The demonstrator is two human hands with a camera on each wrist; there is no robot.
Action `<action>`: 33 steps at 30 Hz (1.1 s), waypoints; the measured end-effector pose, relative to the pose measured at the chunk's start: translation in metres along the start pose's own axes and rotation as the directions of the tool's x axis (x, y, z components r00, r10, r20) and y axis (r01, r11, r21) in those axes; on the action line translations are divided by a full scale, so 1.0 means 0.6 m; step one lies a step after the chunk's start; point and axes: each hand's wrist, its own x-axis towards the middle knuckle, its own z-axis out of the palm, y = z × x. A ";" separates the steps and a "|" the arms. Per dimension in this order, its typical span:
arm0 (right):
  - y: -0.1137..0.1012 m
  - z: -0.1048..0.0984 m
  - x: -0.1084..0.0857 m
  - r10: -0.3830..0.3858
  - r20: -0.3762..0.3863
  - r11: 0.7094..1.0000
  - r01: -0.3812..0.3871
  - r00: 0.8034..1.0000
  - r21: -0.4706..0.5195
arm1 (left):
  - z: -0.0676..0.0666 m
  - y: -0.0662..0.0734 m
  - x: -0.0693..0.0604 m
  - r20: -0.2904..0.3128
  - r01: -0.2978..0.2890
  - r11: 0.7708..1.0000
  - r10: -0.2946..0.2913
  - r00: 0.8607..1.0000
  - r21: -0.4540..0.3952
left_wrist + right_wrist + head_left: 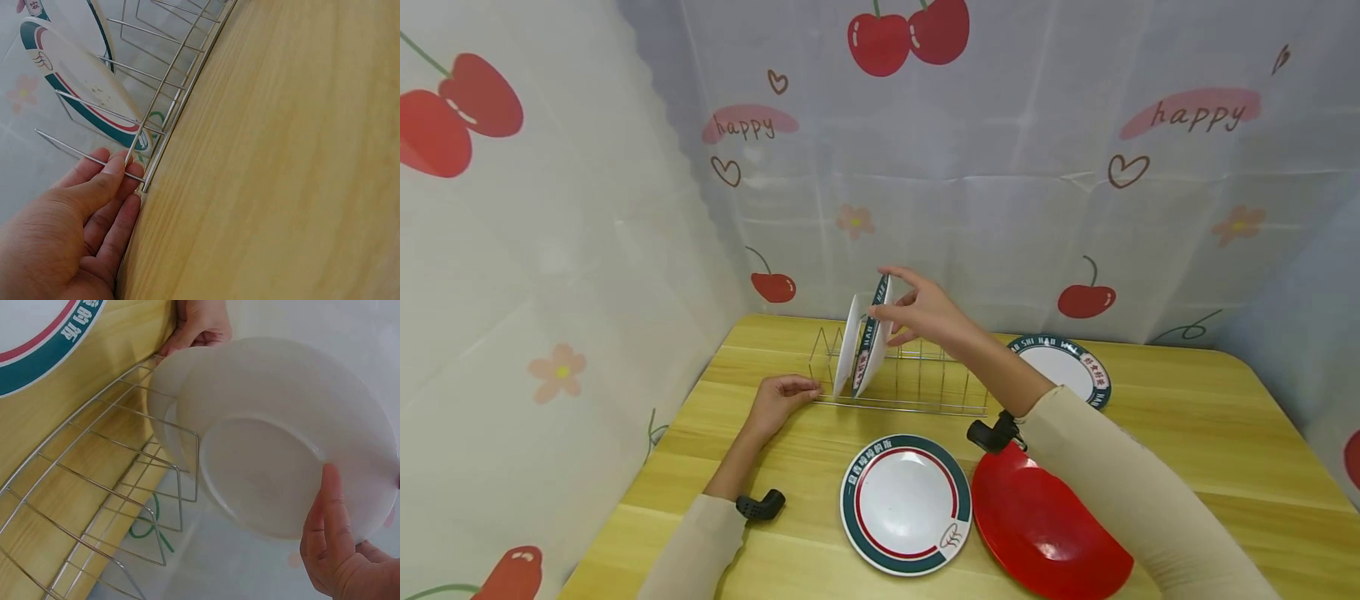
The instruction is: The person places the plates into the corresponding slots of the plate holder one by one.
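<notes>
My right hand [925,312] holds a white plate with a dark green lettered rim [867,354], thumb and fingers at its upper edge. This plate stands tilted among the wires of a metal dish rack [910,408]. In the right wrist view, fingers spread over the plate's plain white underside [262,478]. To its left another plate [847,350] stands on edge in the rack; its face with green and red bands [87,90] shows in the left wrist view. My left hand [781,407] pinches the wire at the rack's left end.
A green-rimmed plate [906,508] lies flat in front of the rack. Right of it is a red plate [1045,529], partly under my right sleeve. Another green-rimmed plate [1060,371] lies behind the right forearm. Curtains [985,208] stand behind the wooden table [1195,433].
</notes>
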 end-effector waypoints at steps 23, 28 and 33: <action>0.047 0.035 0.037 -0.046 0.037 0.999 0.047 0.998 -0.023 | 0.002 0.003 0.000 -0.001 -0.030 0.999 0.030 1.000 -0.018; 0.056 0.035 0.039 -0.048 0.024 0.998 0.049 0.999 -0.030 | 0.002 0.002 0.000 0.009 -0.020 1.000 0.021 1.000 -0.016; 0.059 0.033 0.041 -0.060 0.037 0.996 0.062 0.998 -0.065 | 0.002 0.002 0.002 0.020 -0.024 1.000 0.023 1.000 0.007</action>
